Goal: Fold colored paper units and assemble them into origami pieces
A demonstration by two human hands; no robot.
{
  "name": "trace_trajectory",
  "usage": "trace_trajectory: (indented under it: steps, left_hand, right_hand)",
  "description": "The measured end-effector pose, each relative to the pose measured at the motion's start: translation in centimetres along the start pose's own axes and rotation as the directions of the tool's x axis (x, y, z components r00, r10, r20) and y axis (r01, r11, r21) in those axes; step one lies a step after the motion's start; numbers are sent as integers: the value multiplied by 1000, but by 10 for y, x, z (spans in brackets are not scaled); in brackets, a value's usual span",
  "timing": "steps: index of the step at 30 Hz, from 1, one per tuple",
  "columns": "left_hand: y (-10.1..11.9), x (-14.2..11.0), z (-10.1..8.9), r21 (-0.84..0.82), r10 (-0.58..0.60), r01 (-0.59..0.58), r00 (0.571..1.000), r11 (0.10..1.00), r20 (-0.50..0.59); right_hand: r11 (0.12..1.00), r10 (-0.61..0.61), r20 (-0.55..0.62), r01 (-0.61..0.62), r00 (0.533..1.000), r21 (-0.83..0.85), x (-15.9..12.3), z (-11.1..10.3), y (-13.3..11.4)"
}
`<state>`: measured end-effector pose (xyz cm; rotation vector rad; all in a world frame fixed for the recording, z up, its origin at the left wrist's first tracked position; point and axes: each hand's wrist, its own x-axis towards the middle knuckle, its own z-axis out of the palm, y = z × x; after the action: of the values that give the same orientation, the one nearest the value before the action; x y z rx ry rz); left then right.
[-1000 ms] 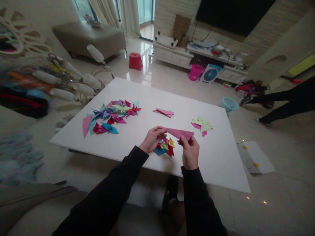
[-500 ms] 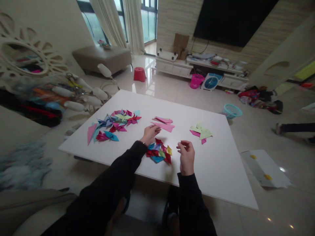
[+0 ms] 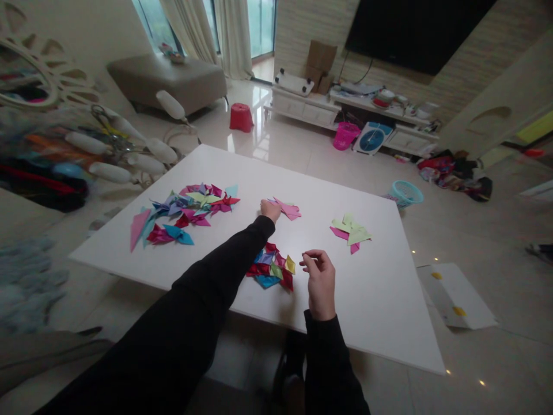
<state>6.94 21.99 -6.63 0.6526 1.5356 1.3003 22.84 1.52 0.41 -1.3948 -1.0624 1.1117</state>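
My left hand (image 3: 270,211) reaches far over the table, its fingers curled closed at the left end of the pink folded papers (image 3: 290,210); the fingertips are partly hidden. My right hand (image 3: 320,282) hovers above the near side of the table, fingers loosely bent and apart, with no object visible in it. Between my arms lies a cluster of small shiny folded paper pieces (image 3: 276,270) in red, blue, yellow and green, partly covered by my left sleeve. A heap of colourful origami cranes (image 3: 199,202) sits to the left. Pale green and pink folded papers (image 3: 352,230) lie to the right.
The white table (image 3: 371,305) stands on a glossy tiled floor. Beyond it are a red stool (image 3: 241,117), a pink basket (image 3: 344,136) and a turquoise basket (image 3: 406,193). A lamp with white shades (image 3: 147,163) stands close to the table's left side.
My left hand has moved forward, away from me, to the pink folded papers and has closed there. My right hand has stayed almost in place. The view has shifted slightly.
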Motion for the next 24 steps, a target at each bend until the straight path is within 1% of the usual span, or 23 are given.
trace_trajectory:
  steps: [1, 2, 4, 5, 7, 9, 12, 14, 16, 18, 20, 21, 24]
  left_hand:
    - [-3, -3, -1, 107, 72, -74, 997, 991, 26]
    - [-6, -7, -1, 224, 151, -164, 986, 961, 78]
    - [-12, -14, -1, 404, 259, -328, 941, 854, 216]
    - [-15, -17, -2, 473, 285, -394, 915, 788, 287]
    - [-22, -18, -4, 587, 290, -483, 871, 650, 396]
    - [-27, -16, -9, 678, 260, -516, 854, 523, 450]
    - [-32, -9, -18, 772, 210, -514, 858, 374, 469]
    - [-32, -6, -24, 803, 198, -508, 861, 310, 469]
    - [-30, -6, -32, 821, 224, -510, 858, 257, 462]
    - [-27, -11, -45, 833, 295, -515, 843, 202, 450]
    - [-20, -17, -67, 846, 373, -509, 824, 160, 426]
    - [-15, -20, -81, 854, 398, -497, 822, 154, 407]
    - [3, -26, -137, 901, 463, -400, 839, 169, 286]
  right_hand:
    - [1000, 4, 5, -4, 1000, 0, 0, 1, 0]
    - [1000, 9, 11, -9, 1000, 1, 0, 2, -1]
    - [1000, 16, 22, -16, 1000, -1, -1, 5, -2]
    - [1000, 16, 26, -16, 1000, -2, -1, 6, -2]
    - [1000, 9, 38, -9, 999, -6, -2, 8, -2]
    - [1000, 1, 49, 0, 999, -8, -2, 9, -2]
    - [1000, -2, 58, 3, 998, -3, -2, 9, -1]
    - [1000, 0, 68, 0, 998, -1, -2, 9, 0]
    - [1000, 0, 77, 0, 997, -1, -2, 9, -1]
    - [1000, 1, 82, -1, 997, 1, -3, 9, -2]
    - [1000, -1, 80, 1, 997, 5, -4, 10, -3]
    - [1000, -2, 79, 2, 997, 7, -4, 10, -4]
    - [1000, 4, 86, -5, 996, 18, -6, 12, -6]
